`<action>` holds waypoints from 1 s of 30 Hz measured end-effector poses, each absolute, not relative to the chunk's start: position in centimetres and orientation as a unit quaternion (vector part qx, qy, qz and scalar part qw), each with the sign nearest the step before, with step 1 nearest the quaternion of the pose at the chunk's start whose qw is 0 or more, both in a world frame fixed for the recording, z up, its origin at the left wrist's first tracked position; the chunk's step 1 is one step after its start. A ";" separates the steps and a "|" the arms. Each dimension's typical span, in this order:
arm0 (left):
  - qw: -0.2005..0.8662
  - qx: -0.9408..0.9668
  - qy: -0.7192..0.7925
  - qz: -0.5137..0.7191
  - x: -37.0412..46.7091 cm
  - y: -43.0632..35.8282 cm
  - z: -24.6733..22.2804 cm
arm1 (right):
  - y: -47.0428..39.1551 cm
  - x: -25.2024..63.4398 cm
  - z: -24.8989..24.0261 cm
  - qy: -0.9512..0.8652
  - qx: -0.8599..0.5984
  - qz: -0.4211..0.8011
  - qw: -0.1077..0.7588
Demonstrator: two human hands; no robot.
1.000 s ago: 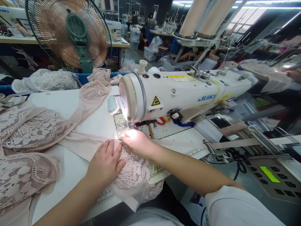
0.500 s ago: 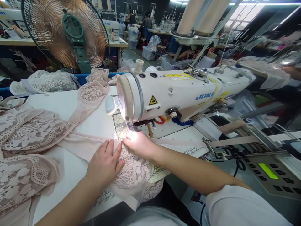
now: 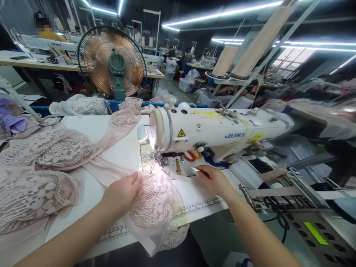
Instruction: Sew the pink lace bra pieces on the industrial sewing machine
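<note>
Left hand [image 3: 124, 191] lay on pale-pink lace garment [image 3: 152, 202], apparently steadying it beside white sewing machine [image 3: 208, 128]; pinch indeterminable. Right hand [image 3: 215, 181] clamped slim white-tipped implement [image 3: 195, 169], clear of garment.

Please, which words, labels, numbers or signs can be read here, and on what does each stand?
"JUKI": on the near sewing machine.
"JUKI": on a back-left machine.
Triangular yellow warning sign, wordless: on the near sewing machine.
Too small or blurred to read: yellow label on its top, ruler strip, green display.
</note>
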State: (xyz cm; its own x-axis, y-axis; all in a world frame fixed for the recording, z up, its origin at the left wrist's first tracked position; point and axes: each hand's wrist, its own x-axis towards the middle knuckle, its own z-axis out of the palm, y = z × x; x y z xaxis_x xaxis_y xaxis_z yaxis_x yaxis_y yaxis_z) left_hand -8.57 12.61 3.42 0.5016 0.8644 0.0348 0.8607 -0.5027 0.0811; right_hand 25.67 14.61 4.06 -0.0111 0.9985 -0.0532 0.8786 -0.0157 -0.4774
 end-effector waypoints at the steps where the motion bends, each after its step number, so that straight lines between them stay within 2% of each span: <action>1: 0.059 0.850 0.523 0.026 -8.7 13.3 4.4 | 14.5 27.3 3.7 -0.665 -0.708 0.187 0.148; 5: 0.077 0.825 0.560 0.025 -9.2 16.6 6.5 | 13.8 31.1 2.8 -0.625 -0.760 0.132 0.120; 10: 0.082 0.848 0.524 -0.007 -9.8 18.6 5.7 | 12.5 29.8 2.9 -0.630 -0.763 0.075 0.127; 13: 0.091 0.850 0.518 -0.031 -10.4 19.0 5.9 | 11.9 25.9 3.9 -0.696 -0.692 0.121 0.148; 15: 0.096 0.851 0.514 -0.039 -10.8 19.3 6.4 | 12.0 22.0 4.9 -0.784 -0.570 0.174 0.172; 18: 0.099 0.853 0.510 -0.045 -11.3 19.9 7.4 | 13.2 15.6 6.3 -0.855 -0.476 0.179 0.100; 19: 0.099 0.853 0.510 -0.047 -11.5 20.1 7.7 | 14.0 13.7 6.6 -0.865 -0.468 0.170 0.064; 21: 0.093 0.851 0.515 -0.048 -12.2 20.4 8.2 | 15.8 10.7 6.7 -0.860 -0.480 0.164 0.049; 25: 0.051 0.828 0.557 -0.034 -14.9 21.0 9.1 | 18.6 8.4 5.6 -0.855 -0.491 0.165 0.024; 30: -0.064 0.762 0.642 0.053 -18.0 20.6 9.9 | 18.6 9.0 5.0 -0.849 -0.497 0.176 0.031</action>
State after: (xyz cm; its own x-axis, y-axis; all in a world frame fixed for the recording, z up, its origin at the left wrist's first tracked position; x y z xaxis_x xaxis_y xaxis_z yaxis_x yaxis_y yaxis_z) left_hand -17.98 20.58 9.86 0.1701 0.9720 0.1619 0.9854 -0.1676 -0.0292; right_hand 8.97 18.62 5.02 -0.5047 0.8546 -0.1218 0.8326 0.4446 -0.3303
